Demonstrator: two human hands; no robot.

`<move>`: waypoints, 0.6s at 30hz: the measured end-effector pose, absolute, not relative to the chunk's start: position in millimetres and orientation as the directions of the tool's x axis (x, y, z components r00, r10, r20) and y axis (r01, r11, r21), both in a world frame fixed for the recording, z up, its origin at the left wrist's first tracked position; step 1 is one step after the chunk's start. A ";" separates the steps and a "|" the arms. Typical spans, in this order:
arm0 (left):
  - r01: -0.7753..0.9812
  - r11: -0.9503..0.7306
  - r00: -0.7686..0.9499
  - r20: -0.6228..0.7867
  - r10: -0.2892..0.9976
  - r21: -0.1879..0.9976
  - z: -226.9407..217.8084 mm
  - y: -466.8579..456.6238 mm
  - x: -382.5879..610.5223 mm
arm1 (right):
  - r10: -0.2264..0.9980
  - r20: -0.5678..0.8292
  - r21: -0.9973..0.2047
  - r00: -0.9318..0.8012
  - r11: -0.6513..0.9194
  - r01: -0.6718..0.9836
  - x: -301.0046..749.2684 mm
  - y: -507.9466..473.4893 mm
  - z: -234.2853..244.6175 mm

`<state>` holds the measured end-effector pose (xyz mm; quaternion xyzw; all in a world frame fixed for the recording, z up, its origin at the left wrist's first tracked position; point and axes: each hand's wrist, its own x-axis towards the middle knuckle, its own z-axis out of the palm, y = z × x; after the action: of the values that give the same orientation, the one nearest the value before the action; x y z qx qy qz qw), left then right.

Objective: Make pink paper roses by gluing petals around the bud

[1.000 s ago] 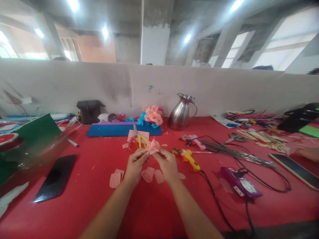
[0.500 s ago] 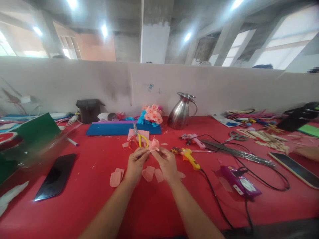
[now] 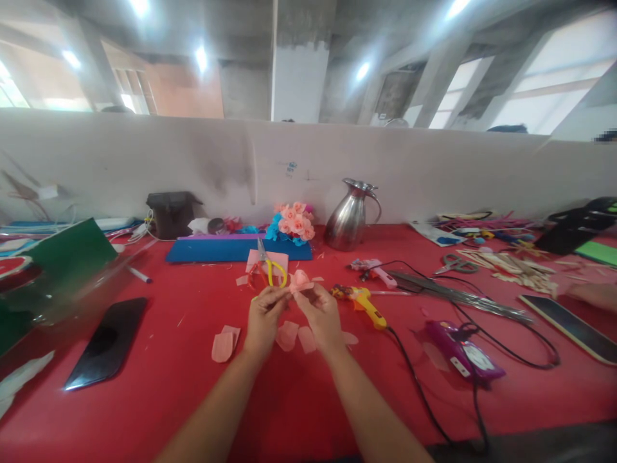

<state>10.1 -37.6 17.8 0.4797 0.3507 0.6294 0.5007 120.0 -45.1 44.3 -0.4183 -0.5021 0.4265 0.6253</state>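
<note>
From my remote seat I see the left hand (image 3: 263, 316) and right hand (image 3: 322, 316) close together, fingertips of both pinching a small pink paper flower (image 3: 300, 280) above the red tabletop (image 3: 178, 399). Scissors with yellow and red handles (image 3: 270, 272) lie just beyond, a yellow glue gun (image 3: 370, 308) to the right, cut pink paper pieces (image 3: 222, 346) nearer the wearer.

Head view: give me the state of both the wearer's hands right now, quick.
Left hand: fingers closed, pinching the pink paper flower at its left side.
Right hand: fingers closed, holding the same flower from the right.
</note>
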 end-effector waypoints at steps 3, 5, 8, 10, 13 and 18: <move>-0.322 -0.206 -0.025 0.210 0.977 0.924 17.6 -37.0 10.2 | 0.956 0.268 -0.953 0.122 0.282 -0.109 120.3 -44.3 43.1; -0.325 -0.187 -0.005 0.196 0.981 0.927 18.0 -36.9 9.7 | 0.957 0.267 -0.953 0.116 0.280 -0.115 121.0 -43.0 40.6; -0.304 -0.199 0.008 0.211 0.977 0.932 19.3 -37.3 8.5 | 0.957 0.265 -0.951 0.120 0.280 -0.129 122.0 -41.2 37.2; -0.290 -0.210 0.009 0.222 0.975 0.934 20.2 -37.8 7.9 | 0.955 0.272 -0.949 0.122 0.287 -0.131 122.2 -40.6 36.1; -0.300 -0.208 0.015 0.222 0.975 0.931 21.1 -38.4 7.6 | 0.950 0.289 -0.945 0.121 0.303 -0.123 121.6 -40.9 36.3; -0.357 -0.199 0.021 0.221 0.975 0.913 19.4 -37.2 7.6 | 0.952 0.281 -0.949 0.118 0.295 -0.115 120.8 -42.1 35.5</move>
<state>7.6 -37.2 19.4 0.4680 0.3304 0.6168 0.5397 120.8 -42.1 35.5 -0.4121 -0.5078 0.4276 0.6240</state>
